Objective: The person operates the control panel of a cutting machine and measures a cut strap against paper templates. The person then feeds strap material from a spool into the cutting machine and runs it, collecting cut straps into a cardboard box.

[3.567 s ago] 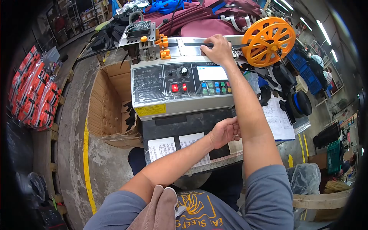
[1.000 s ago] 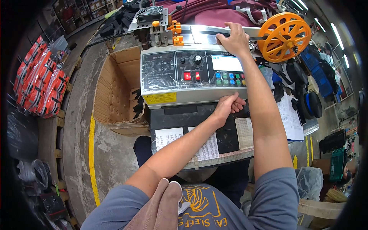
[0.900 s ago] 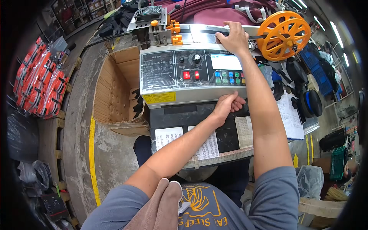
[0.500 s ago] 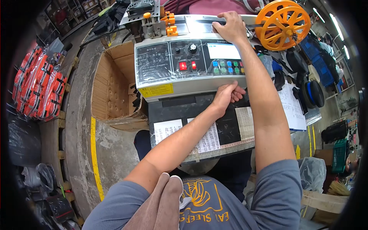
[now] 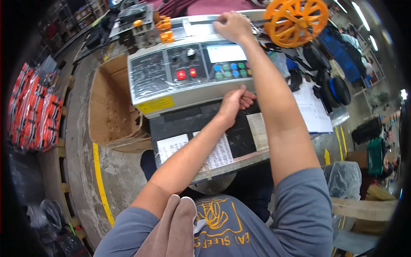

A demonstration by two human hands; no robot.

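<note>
A grey-white machine with a control panel, a lit screen and coloured buttons stands in front of me. My right hand rests on its top, fingers bent down and closed over a dark strap in the top channel. The fingertips are partly hidden. To the right of that hand stands an orange spoked reel. My left hand is against the machine's lower front, palm turned inward, fingers loosely curled and thumb apart, with nothing in it.
An open cardboard box sits left of the machine. Written papers and a ruler strip lie on the black tabletop. Black straps and a blue-and-black roll are at the right. Orange wrapped bundles stand far left.
The view has shifted, so the machine and both hands appear further left and slightly tilted. Relative to the machine, both hands stay nearly where they were.
</note>
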